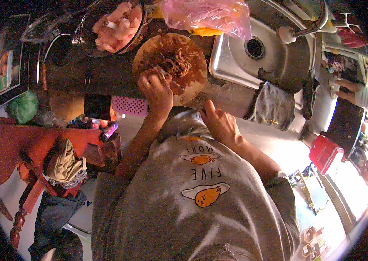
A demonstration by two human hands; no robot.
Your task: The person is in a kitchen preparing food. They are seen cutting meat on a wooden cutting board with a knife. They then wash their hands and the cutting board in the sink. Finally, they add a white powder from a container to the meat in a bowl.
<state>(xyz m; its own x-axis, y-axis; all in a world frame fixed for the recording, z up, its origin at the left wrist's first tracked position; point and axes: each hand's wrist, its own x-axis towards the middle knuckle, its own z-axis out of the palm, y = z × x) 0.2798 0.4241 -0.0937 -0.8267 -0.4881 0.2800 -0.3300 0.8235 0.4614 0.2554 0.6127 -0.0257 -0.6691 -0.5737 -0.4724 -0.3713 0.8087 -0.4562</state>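
Note:
A round wooden cutting board point(187, 89) lies on the dark counter, with a heap of thin brown food strips point(181, 63) on it. My left hand point(156, 88) is at the board's left side, its bent fingers closed over brown food beside the strips. My right hand point(219, 122) is just off the board's lower right edge, near my shirt, with its fingers curled. A small dark shape shows by its fingertips; whether it is a held object is unclear. Behind the board, at the upper left, a bowl holds pale pink raw meat pieces point(118, 27).
A pink plastic bag point(206, 16) lies behind the board. To the right are a steel sink point(236, 73), a faucet point(312, 29) and a grey cloth point(272, 106) hanging over the counter edge. A green plastic bag point(24, 106) sits at the left. Another person's legs point(348, 89) show far right.

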